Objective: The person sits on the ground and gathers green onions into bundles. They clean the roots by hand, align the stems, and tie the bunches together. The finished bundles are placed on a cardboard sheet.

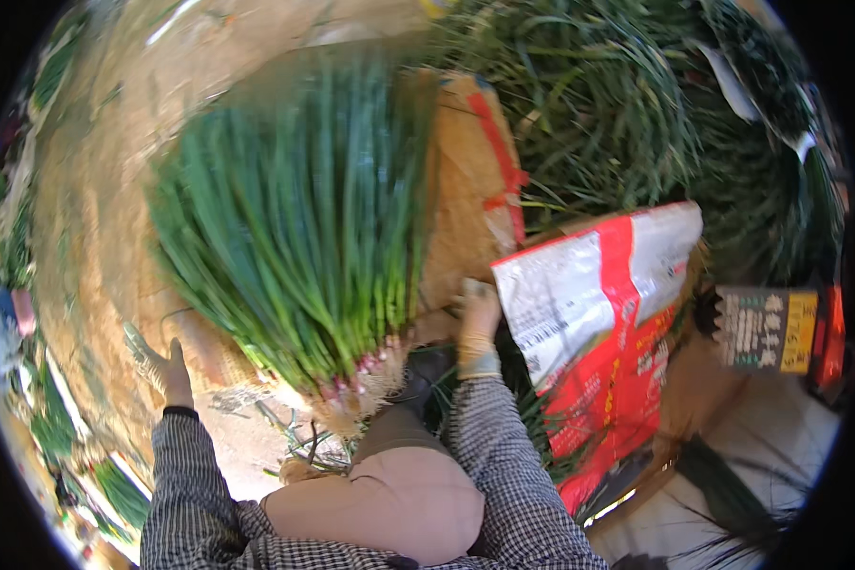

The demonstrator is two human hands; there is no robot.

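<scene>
A wide bundle of green onions (306, 271) lies fanned on brown sacking (463, 206), its pinkish bulbs and pale roots (356, 399) towards me. My left hand (158, 367), in a pale glove, is apart from the onions on their left, fingers spread and holding nothing. On the other side, my gloved right hand (479, 320) is between the bundle and a red and white printed bag (605, 313). Its fingers look curled and blurred, and whether they grip the sacking or the bag's edge cannot be made out.
A heap of long green leaves (584, 107) fills the far right. A dark box with a yellow printed panel (762, 328) stands beyond the bag. Loose stalks (292, 438) litter the ground by my legs. More greens (117, 491) lie at the far left.
</scene>
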